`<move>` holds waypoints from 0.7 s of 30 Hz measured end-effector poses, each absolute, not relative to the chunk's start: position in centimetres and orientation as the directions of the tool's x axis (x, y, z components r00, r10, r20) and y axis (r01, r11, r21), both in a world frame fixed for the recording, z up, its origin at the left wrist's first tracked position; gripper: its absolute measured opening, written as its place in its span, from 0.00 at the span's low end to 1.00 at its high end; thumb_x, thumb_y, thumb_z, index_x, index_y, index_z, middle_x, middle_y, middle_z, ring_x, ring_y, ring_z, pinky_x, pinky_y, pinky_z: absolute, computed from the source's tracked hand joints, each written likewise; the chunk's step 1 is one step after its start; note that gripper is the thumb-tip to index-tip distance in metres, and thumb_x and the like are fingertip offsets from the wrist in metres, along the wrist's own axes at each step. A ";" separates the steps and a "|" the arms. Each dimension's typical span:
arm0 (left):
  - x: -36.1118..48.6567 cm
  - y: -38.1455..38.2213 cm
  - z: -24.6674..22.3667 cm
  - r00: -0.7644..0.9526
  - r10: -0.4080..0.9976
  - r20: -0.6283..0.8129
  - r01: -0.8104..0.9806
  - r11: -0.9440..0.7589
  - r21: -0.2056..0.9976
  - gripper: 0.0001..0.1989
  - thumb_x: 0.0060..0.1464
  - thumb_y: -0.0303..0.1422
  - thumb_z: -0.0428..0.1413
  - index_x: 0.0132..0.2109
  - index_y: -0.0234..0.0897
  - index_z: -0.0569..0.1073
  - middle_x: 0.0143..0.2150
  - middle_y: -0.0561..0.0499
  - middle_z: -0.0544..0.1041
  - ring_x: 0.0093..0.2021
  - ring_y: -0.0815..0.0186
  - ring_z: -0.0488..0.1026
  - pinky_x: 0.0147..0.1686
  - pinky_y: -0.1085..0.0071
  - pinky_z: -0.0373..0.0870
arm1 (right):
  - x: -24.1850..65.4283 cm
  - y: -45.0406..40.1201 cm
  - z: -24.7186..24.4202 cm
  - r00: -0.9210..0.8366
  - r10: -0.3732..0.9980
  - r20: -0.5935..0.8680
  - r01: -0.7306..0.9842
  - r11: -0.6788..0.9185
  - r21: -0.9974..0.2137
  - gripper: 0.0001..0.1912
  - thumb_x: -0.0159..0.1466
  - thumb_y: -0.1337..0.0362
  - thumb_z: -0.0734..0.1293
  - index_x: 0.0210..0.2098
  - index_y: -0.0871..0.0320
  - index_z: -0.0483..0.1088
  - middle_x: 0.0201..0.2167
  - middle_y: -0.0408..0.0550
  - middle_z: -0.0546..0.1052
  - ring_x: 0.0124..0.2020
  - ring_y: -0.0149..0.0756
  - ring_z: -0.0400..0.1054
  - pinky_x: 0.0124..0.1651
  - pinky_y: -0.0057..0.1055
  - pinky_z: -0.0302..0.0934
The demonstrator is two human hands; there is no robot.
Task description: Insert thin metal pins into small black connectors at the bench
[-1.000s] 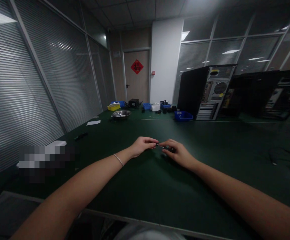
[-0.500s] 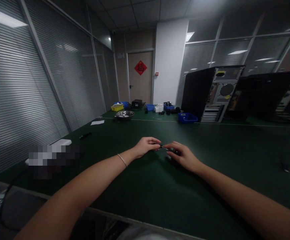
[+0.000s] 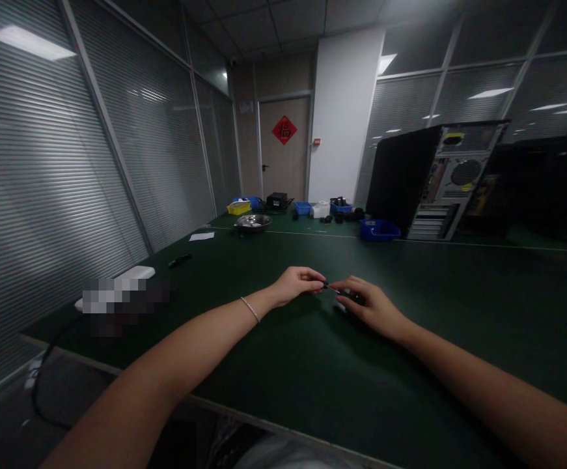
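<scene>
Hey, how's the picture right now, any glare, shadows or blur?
Head view: dim overall, bright light patches in the upper right glass panels; head view: soft shadow on the green table beneath the right hand; head view: small dark part in the left hand looks too soft to identify.

2 bare hands [image 3: 297, 285], fingertips near each other
The left forearm [image 3: 180, 352] slants up from the lower left, its hand pointing right with thumb and fingers pinched; the right forearm [image 3: 483, 378] comes in from the lower right, its hand [image 3: 368, 305] pointing left, thumb below and fingers curled in a grip.
</scene>
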State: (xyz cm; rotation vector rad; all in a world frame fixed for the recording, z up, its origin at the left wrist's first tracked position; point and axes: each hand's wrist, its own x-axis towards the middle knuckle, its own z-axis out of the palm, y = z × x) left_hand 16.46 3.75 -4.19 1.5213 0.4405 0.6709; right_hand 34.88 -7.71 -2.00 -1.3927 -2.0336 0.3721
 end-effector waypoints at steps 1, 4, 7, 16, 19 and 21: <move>16.4 3.8 -4.2 0.753 0.642 0.143 -0.125 -0.075 0.989 0.20 0.39 0.34 0.63 0.41 0.29 0.73 0.35 0.43 0.76 0.33 0.68 0.72 0.41 0.65 0.67 | 34.9 -7.7 -2.0 -0.238 0.909 0.342 0.728 0.401 -0.556 0.16 0.61 0.61 0.60 0.49 0.52 0.67 0.40 0.48 0.70 0.37 0.37 0.65 0.38 0.33 0.60; 16.3 3.8 -4.1 0.764 0.628 0.150 -0.128 -0.081 0.988 0.19 0.40 0.34 0.62 0.41 0.29 0.73 0.36 0.43 0.76 0.34 0.68 0.72 0.42 0.65 0.66 | 34.8 -7.7 -1.9 -0.241 0.910 0.338 0.728 0.400 -0.557 0.16 0.61 0.61 0.60 0.49 0.52 0.67 0.40 0.48 0.69 0.37 0.36 0.65 0.38 0.32 0.60; 16.1 3.7 -4.0 0.771 0.619 0.152 -0.126 -0.085 0.988 0.19 0.40 0.34 0.62 0.42 0.29 0.73 0.36 0.43 0.76 0.33 0.68 0.72 0.41 0.65 0.66 | 34.8 -7.8 -1.9 -0.248 0.910 0.331 0.725 0.401 -0.560 0.16 0.61 0.61 0.60 0.49 0.52 0.66 0.40 0.48 0.69 0.37 0.36 0.65 0.38 0.32 0.60; 15.8 4.1 -3.9 0.802 0.585 0.122 -0.112 -0.052 0.992 0.20 0.40 0.33 0.63 0.42 0.29 0.73 0.35 0.43 0.76 0.33 0.68 0.72 0.40 0.66 0.66 | 35.3 -7.6 -2.0 -0.278 0.904 0.326 0.671 0.425 -0.607 0.16 0.61 0.60 0.61 0.48 0.53 0.67 0.39 0.47 0.70 0.36 0.36 0.64 0.38 0.32 0.60; 15.8 4.1 -3.7 0.813 0.574 0.094 -0.097 -0.026 0.995 0.20 0.39 0.32 0.63 0.42 0.29 0.73 0.35 0.43 0.76 0.33 0.68 0.72 0.40 0.66 0.66 | 35.4 -7.6 -1.9 -0.286 0.901 0.326 0.654 0.432 -0.621 0.16 0.61 0.60 0.62 0.48 0.53 0.68 0.39 0.47 0.70 0.35 0.35 0.64 0.37 0.32 0.59; 15.8 4.0 -3.5 0.812 0.579 0.073 -0.081 -0.013 0.997 0.21 0.39 0.33 0.63 0.42 0.29 0.73 0.36 0.43 0.76 0.32 0.69 0.72 0.39 0.67 0.67 | 35.4 -7.6 -2.0 -0.282 0.904 0.320 0.645 0.426 -0.635 0.16 0.61 0.61 0.61 0.48 0.53 0.68 0.40 0.47 0.70 0.34 0.34 0.64 0.36 0.31 0.59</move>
